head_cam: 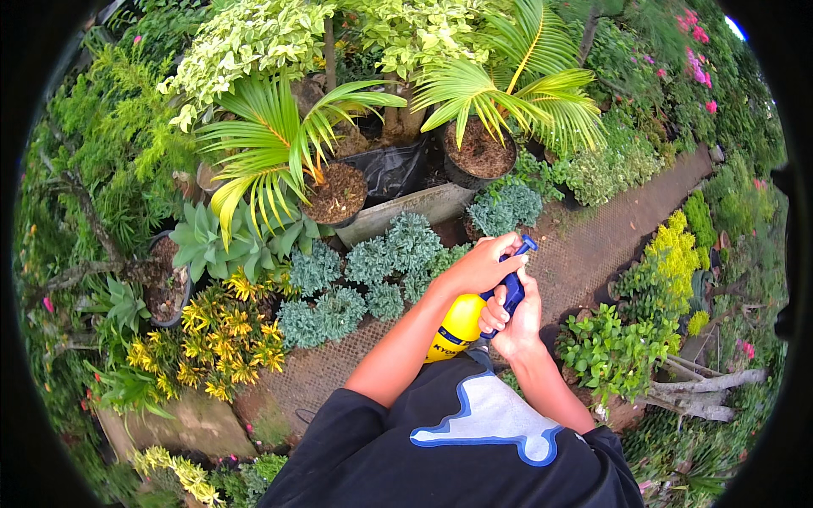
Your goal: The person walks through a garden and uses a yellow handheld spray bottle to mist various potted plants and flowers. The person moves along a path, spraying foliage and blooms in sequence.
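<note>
A yellow pressure sprayer bottle (458,322) with a blue pump head (512,293) is tilted in front of my torso. My right hand (517,317) wraps around the blue handle. On the upper end, my left hand (484,261) grips the pump head just below its blue T-shaped plunger knob (528,243). My shirt hides the lower part of the bottle, and the nozzle cannot be made out. Dark printing runs around the yellow tank.
Two potted palms (335,193) (481,151) stand on a concrete ledge (406,213) ahead. Blue-green succulents (387,254) and a yellow croton (216,343) border the textured path (591,254). Leafy shrubs (610,349) and cut branches (711,384) lie on the right.
</note>
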Action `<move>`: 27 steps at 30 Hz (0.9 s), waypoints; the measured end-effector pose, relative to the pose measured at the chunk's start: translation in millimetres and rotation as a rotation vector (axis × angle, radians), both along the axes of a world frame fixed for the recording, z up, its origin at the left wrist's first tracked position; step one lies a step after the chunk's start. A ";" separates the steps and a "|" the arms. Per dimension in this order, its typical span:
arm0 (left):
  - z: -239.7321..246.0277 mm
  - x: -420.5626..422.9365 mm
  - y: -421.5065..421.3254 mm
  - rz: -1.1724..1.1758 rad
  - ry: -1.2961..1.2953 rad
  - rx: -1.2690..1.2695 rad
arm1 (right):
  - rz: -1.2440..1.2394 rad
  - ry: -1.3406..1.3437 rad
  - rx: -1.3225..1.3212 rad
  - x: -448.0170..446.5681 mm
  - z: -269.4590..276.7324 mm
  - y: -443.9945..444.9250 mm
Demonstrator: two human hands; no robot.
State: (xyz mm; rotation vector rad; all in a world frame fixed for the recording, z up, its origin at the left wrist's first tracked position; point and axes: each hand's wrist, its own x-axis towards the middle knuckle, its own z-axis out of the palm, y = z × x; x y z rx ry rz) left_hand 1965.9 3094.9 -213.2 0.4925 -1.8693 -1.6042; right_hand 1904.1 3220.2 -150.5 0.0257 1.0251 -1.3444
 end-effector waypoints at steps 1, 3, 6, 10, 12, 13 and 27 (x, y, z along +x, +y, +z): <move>0.3 -0.2 0.2 -0.006 -0.016 0.006 | 0.003 0.002 -0.006 0.1 0.2 0.3; 1.2 -0.4 0.4 -0.031 -0.020 0.042 | -0.007 0.007 0.006 0.5 0.9 0.9; 2.7 0.0 2.2 -0.029 -0.010 0.052 | -0.008 0.002 0.005 0.8 2.2 1.8; 1.9 -2.1 2.0 -0.052 -0.045 0.006 | -0.005 -0.003 -0.007 -1.0 2.2 3.6; 0.5 -5.9 1.5 -0.050 -0.034 -0.013 | -0.007 0.004 -0.026 -3.2 1.4 4.3; -0.3 -7.6 1.4 -0.063 -0.034 0.002 | -0.010 0.007 -0.022 -4.1 1.2 4.5; 0.2 -10.0 5.3 -0.093 -0.036 -0.013 | -0.051 0.020 0.005 -3.4 2.8 11.4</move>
